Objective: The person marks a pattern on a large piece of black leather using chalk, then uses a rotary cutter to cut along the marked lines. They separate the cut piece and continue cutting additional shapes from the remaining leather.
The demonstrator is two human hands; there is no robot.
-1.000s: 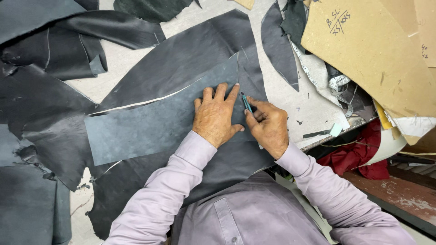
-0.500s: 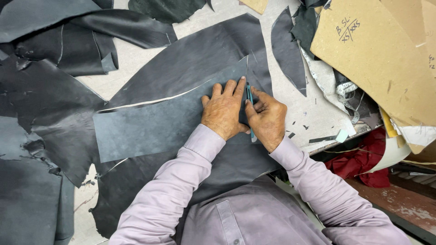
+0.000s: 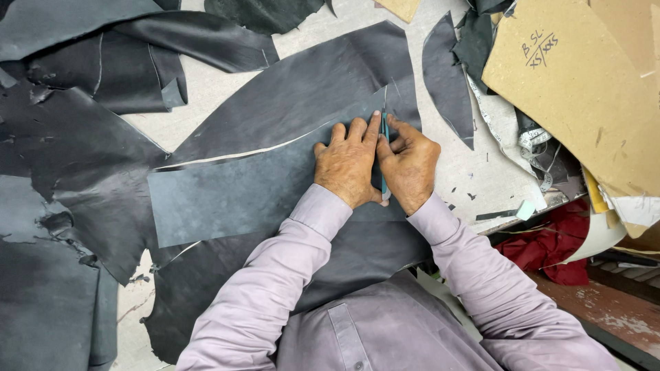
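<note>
Right hand (image 3: 410, 167) grip closed on teal knife (image 3: 384, 154); left hand (image 3: 349, 163) flat, holding nothing, pins grey pattern piece (image 3: 234, 196) on limp, thin leather (image 3: 302, 103); press near the edge.

Two bare hands: left hand (image 3: 349, 163), right hand (image 3: 409, 165). One slim teal-handled cutting knife (image 3: 384, 148). One grey-blue rectangular pattern panel (image 3: 247, 192). One large dark grey leather hide (image 3: 302, 103) beneath it. One curved dark leather offcut (image 3: 448, 75). Two brown cardboard sheets: large sheet (image 3: 584, 89), small corner piece (image 3: 401, 8). One crumpled red cloth (image 3: 550, 247). Loose dark leather pieces at left: several, exact count unclear.
</note>
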